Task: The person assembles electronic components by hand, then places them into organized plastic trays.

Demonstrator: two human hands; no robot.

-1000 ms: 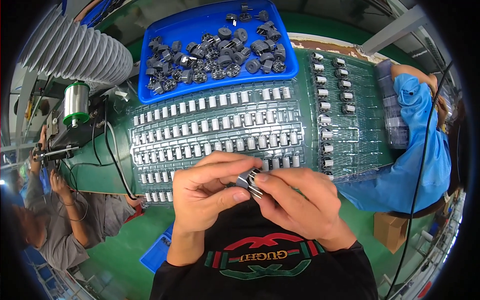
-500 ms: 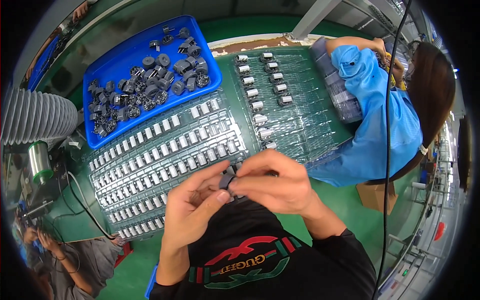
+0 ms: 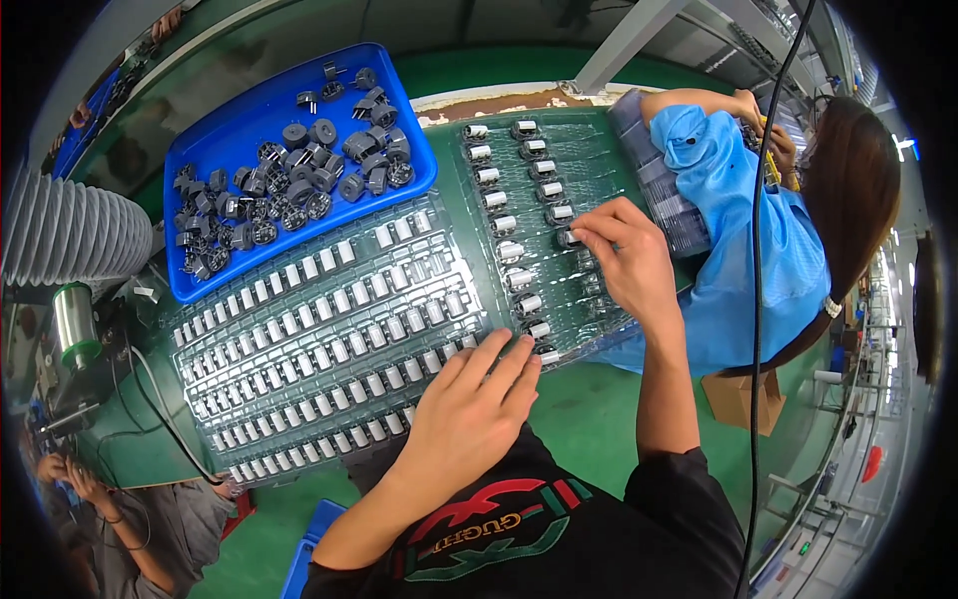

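My right hand pinches a small dark round part with a white cylinder between thumb and fingertips, at the lower end of the second column in the clear plastic tray on the right. Similar parts sit above it in that column, and a longer column runs to its left. My left hand lies open, fingers stretched, over the near right corner of the clear plastic tray on the left. Rows of white-topped parts fill much of that tray. What lies under the left fingertips is hidden.
A blue bin of loose grey round parts stands at the far left. Beside it are a ribbed grey hose and a solder-like spool. A co-worker in a blue garment sits at the right. A black cable hangs in front.
My hands have parted from the grey part they held together at my chest. The right hand has moved away to the right tray with a part; the left has flattened onto the left tray's corner.
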